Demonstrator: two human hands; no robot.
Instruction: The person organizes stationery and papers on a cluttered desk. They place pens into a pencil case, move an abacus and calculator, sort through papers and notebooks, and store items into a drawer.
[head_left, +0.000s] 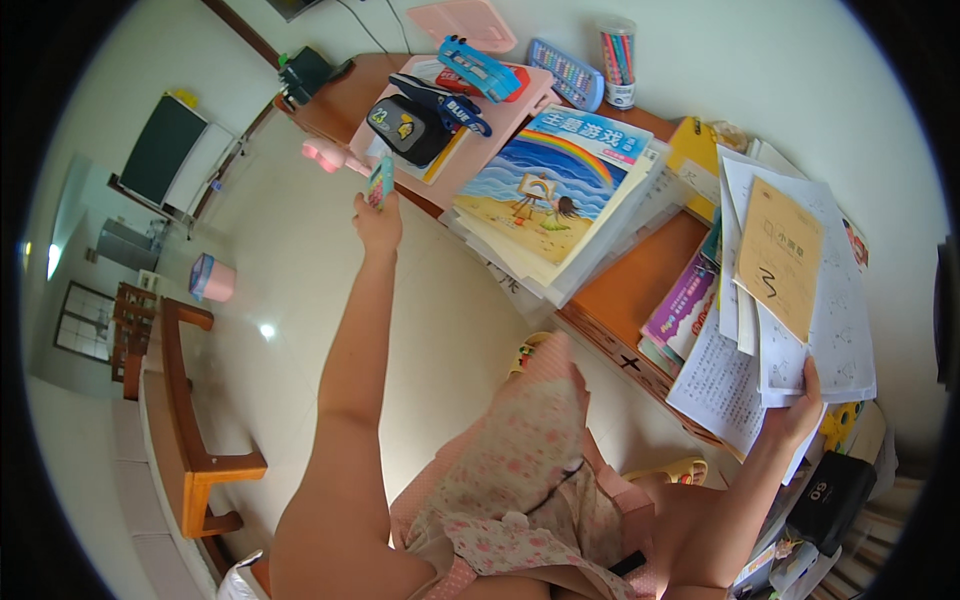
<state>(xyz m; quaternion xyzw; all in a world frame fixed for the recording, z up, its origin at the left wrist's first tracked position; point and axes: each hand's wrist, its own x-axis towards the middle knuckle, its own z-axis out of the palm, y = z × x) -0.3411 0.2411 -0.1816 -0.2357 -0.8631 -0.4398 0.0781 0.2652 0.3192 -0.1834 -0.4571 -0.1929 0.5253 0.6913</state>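
My left hand (379,222) is stretched out ahead, closed on a small teal case-like thing with a colourful pattern (381,180). Its exact kind is too small to make out. Just beyond it, a grey pencil case (412,130) lies on a pink folding desk (500,135). On the right, my right hand (796,415) grips the lower edge of a stack of printed papers (835,345), the thumb on top and the fingers hidden beneath. A tan exercise book (783,255) lies on these papers.
A thick pile of picture books (550,185) overhangs the wooden desk's (640,280) near edge. Behind stand a cup of coloured pencils (618,65) and a blue keypad-like board (565,75). A wooden bench (190,400) and a pink bin (213,278) are at left.
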